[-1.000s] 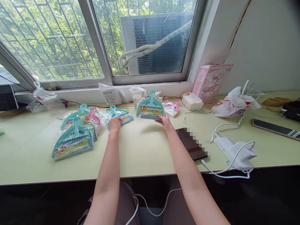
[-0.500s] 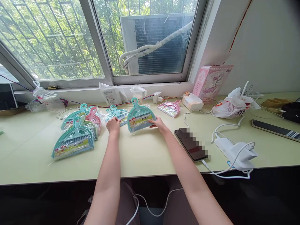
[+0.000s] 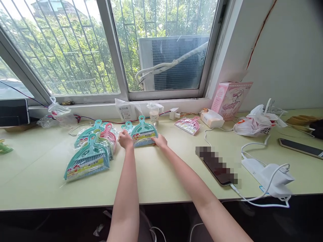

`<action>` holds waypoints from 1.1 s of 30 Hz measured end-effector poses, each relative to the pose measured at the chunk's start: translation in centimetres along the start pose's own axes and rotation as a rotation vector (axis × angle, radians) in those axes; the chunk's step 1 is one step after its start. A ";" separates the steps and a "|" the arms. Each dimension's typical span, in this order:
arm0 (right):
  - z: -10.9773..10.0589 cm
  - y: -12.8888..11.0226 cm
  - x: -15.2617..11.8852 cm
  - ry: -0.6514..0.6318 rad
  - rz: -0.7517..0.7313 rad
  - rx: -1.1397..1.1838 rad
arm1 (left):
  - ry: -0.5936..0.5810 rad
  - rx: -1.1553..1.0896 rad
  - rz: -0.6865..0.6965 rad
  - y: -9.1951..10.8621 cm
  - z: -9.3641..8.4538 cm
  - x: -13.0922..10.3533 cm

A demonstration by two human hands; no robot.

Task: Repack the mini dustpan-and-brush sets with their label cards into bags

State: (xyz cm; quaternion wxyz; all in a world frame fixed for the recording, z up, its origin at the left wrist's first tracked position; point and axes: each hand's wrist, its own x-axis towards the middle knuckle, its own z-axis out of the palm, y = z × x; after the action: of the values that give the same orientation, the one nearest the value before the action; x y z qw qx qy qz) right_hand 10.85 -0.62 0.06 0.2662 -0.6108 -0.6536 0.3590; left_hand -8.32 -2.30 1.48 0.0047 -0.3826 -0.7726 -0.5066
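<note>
A teal dustpan and brush set (image 3: 144,129) in clear wrapping, with a yellow label, stands tilted near the middle of the table. My right hand (image 3: 160,140) grips its right edge, thumb in front. My left hand (image 3: 125,139) is closed at the left side; its fingertips are partly hidden. Behind, a second teal set (image 3: 128,126) shows only its handle, mostly covered by the front one and my left hand. To the left lies a pile of wrapped sets, with a teal one (image 3: 88,161) in front and a pink one (image 3: 109,134) further back.
A pink set (image 3: 188,125) lies at the back right, beside a tissue pack (image 3: 212,118) and a pink box (image 3: 230,101). A phone (image 3: 217,166) on a cable and a white power strip (image 3: 267,176) are at right. A cup (image 3: 153,114) stands by the window.
My right hand has brought the front teal set left and over the other teal set, which it now largely covers. My left hand has closed into a fist-like grip. The view has tilted up slightly.
</note>
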 end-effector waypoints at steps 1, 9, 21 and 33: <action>0.2 -0.5 0.1 -0.004 0.001 -0.047 | 0.077 0.017 -0.034 0.4 -0.1 -0.5; 0.8 -1.7 1.0 0.013 -0.015 -0.264 | -0.207 0.038 0.719 3.6 2.5 -7.1; 2.6 -1.4 0.7 0.238 -0.151 -0.369 | -0.286 0.400 0.320 1.9 2.9 -3.8; -1.2 2.0 1.4 0.445 -0.236 -0.383 | -0.078 0.434 0.282 -0.5 2.3 -1.5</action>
State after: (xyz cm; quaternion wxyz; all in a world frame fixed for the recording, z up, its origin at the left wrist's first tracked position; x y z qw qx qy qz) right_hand 12.85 0.93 -0.90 0.3227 -0.6333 -0.7014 0.0536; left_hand -6.67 -1.50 -0.68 0.1273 -0.4957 -0.8019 -0.3081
